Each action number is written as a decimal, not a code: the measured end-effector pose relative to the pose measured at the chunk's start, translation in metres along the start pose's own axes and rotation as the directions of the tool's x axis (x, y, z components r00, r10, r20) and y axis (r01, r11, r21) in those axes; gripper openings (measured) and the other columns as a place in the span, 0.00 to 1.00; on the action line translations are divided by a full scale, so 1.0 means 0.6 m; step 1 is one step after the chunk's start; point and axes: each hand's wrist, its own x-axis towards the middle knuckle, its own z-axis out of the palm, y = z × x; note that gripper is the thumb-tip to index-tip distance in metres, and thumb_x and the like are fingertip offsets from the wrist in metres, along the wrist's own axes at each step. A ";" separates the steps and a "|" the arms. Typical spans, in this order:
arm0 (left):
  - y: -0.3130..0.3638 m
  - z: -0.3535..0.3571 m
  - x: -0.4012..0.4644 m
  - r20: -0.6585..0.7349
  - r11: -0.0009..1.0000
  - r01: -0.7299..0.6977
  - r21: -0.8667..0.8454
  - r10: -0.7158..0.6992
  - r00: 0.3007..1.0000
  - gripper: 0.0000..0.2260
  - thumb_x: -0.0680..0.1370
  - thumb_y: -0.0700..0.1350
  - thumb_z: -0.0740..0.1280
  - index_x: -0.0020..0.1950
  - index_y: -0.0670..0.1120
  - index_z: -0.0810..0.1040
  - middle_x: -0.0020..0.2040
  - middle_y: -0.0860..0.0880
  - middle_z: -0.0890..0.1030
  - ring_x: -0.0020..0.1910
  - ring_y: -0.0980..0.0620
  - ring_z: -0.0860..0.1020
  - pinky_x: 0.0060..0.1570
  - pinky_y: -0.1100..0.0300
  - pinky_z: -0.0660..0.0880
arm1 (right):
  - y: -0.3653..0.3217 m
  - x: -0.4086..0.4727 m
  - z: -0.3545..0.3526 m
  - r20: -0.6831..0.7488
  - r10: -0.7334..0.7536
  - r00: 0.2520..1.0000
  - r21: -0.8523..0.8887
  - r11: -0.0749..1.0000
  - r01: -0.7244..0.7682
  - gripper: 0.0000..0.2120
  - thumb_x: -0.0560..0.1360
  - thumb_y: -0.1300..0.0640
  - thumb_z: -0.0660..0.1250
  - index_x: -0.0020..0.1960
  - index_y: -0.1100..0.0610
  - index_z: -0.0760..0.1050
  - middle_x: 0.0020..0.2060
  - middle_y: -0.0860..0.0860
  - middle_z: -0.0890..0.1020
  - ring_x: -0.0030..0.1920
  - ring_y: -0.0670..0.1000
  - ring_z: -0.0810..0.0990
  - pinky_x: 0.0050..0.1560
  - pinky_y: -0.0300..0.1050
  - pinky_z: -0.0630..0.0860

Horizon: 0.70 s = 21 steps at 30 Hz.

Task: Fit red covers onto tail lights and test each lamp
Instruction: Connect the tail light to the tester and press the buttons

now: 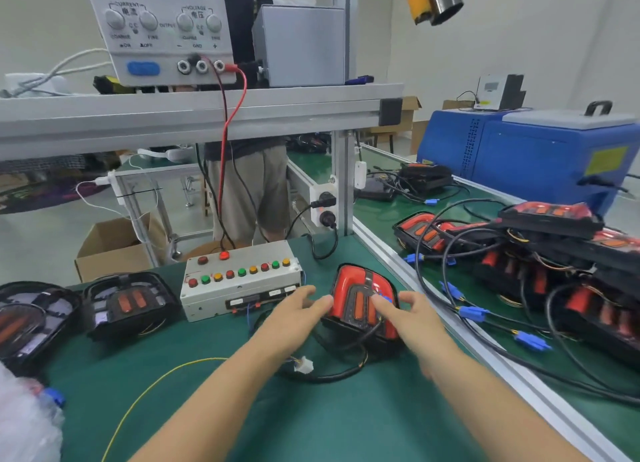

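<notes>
A tail light (356, 288) with a red cover lies on the green mat in front of me, its black cable and white plug (304, 365) trailing toward me. My left hand (294, 314) rests against the lamp's left edge with fingers spread. On the lamp's right half lies my right hand (407, 314), fingertips on the orange strips of the cover. A grey test box (239, 281) with rows of coloured buttons stands just left of the lamp. Two tail lights without red covers (128, 306) (31, 323) lie at the far left.
A pile of covered tail lights (540, 254) with black cables and blue plugs lies on the right bench. A power supply (162, 29) sits on the aluminium shelf above, red and black leads hanging down. A person stands behind the bench. A blue machine (533, 150) is at the right.
</notes>
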 end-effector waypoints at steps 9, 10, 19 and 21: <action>-0.007 0.029 0.004 0.136 0.973 0.022 -0.230 0.009 0.991 0.09 0.81 0.47 0.60 0.54 0.49 0.80 0.45 0.52 0.86 0.43 0.49 0.84 0.53 0.56 0.72 | 0.006 -0.001 -0.008 0.230 0.115 0.966 0.235 0.957 -0.170 0.31 0.64 0.43 0.78 0.62 0.55 0.76 0.55 0.55 0.83 0.58 0.58 0.81 0.65 0.57 0.73; -0.011 0.027 0.004 0.148 0.976 -0.002 -0.219 0.035 0.988 0.09 0.81 0.47 0.60 0.54 0.51 0.80 0.46 0.53 0.86 0.44 0.51 0.84 0.54 0.56 0.72 | 0.008 -0.006 -0.004 0.232 0.079 0.969 0.281 0.949 -0.145 0.26 0.67 0.44 0.77 0.61 0.52 0.76 0.54 0.52 0.84 0.57 0.55 0.81 0.64 0.57 0.74; -0.031 0.027 0.031 -0.116 0.980 -0.138 -0.143 0.122 0.986 0.14 0.83 0.38 0.54 0.62 0.34 0.76 0.47 0.34 0.82 0.49 0.52 0.81 0.41 0.66 0.68 | -0.070 -0.038 -0.079 0.074 -0.276 0.958 0.435 0.874 0.219 0.10 0.74 0.54 0.71 0.55 0.53 0.77 0.44 0.53 0.85 0.37 0.50 0.83 0.34 0.45 0.81; -0.018 0.028 0.003 -0.327 0.962 -0.201 -0.187 0.132 0.936 0.12 0.81 0.43 0.60 0.63 0.50 0.77 0.62 0.49 0.76 0.60 0.52 0.73 0.56 0.63 0.64 | -0.113 -0.048 -0.113 0.038 -0.387 0.921 0.456 0.827 0.328 0.14 0.75 0.55 0.70 0.59 0.55 0.76 0.49 0.58 0.84 0.40 0.52 0.83 0.36 0.46 0.82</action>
